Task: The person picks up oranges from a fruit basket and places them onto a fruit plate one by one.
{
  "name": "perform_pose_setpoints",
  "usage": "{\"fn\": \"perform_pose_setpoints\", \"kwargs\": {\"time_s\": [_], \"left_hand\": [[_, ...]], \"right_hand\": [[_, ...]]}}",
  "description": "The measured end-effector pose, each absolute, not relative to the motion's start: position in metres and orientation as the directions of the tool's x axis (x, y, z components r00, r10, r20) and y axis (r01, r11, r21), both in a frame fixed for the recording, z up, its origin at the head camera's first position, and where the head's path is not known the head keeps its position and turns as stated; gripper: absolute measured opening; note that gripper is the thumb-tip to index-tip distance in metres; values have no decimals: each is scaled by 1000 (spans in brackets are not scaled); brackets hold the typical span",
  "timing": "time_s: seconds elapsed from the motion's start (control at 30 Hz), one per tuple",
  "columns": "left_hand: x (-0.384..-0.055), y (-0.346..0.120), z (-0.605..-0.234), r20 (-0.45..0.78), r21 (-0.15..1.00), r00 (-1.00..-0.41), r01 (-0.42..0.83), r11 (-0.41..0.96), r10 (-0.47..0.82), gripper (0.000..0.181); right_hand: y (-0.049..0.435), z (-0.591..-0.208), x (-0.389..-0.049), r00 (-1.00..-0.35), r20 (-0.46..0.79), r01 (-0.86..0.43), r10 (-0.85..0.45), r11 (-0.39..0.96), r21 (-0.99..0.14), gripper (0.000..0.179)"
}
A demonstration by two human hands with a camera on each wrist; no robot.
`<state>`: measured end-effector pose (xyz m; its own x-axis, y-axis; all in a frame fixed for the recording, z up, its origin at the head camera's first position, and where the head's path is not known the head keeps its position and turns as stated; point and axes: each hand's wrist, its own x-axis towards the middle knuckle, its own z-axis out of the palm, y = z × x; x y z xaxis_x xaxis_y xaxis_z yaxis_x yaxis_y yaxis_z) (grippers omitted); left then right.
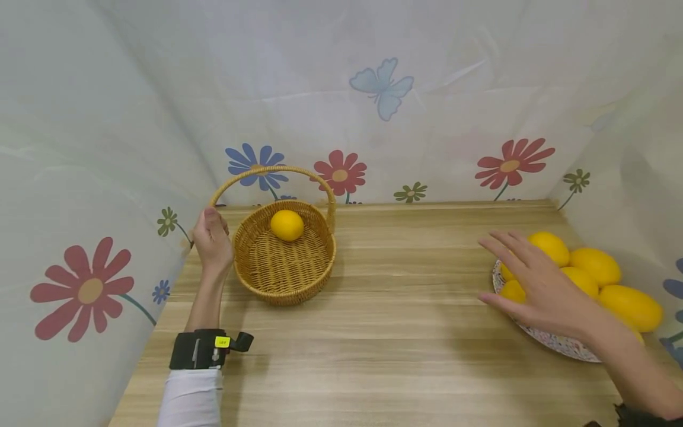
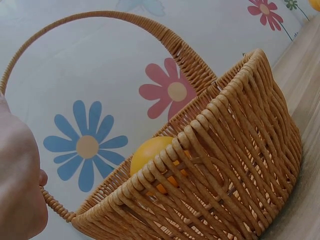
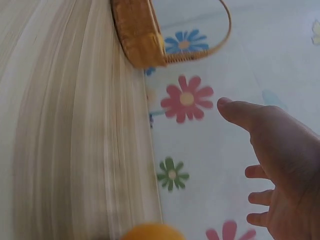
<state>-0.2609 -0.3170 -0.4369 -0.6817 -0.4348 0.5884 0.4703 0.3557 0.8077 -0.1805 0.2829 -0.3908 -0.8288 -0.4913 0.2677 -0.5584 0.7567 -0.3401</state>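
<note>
A round wicker basket (image 1: 283, 290) with a tall hooped handle (image 1: 272, 169) stands on the left of the table. One yellow lemon (image 1: 287, 225) lies inside it, toward the back; the left wrist view shows the lemon (image 2: 155, 157) partly behind the woven rim. My left hand (image 1: 213, 240) grips the left side of the handle, fingers curled round it. Over at the right, my right hand (image 1: 539, 284) hovers with fingers extended above a patterned plate (image 1: 555, 344) of several yellow lemons (image 1: 594, 267). It holds nothing, and it hides part of the plate.
The wood-grain table (image 1: 395, 332) stretches between basket and plate. White sheeting printed with flowers and a butterfly (image 1: 383, 89) rises behind and along both sides. A black band (image 1: 200, 350) with a small strap sits on the left wrist.
</note>
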Motion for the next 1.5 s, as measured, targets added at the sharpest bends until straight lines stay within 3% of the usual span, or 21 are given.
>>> {"fn": "perform_pose_setpoints", "kwargs": {"time_s": [0.5, 1.03, 1.17, 1.5], "left_hand": [[-265, -320, -442, 596, 802, -674, 489, 342, -436, 61], [-260, -318, -435, 610, 791, -675, 486, 371, -415, 61], [-260, -318, -435, 606, 794, -676, 485, 366, -420, 62], [-263, -320, -438, 604, 796, -669, 470, 382, -434, 65]], "right_hand": [[140, -380, -221, -609, 203, -786, -767, 547, -288, 97], [15, -377, -266, -436, 138, -864, -889, 372, -338, 85], [-14, -378, -284, -439, 89, -861, -894, 390, -326, 82], [-74, -384, -327, -525, -30, -808, -850, 509, -297, 78]]}}
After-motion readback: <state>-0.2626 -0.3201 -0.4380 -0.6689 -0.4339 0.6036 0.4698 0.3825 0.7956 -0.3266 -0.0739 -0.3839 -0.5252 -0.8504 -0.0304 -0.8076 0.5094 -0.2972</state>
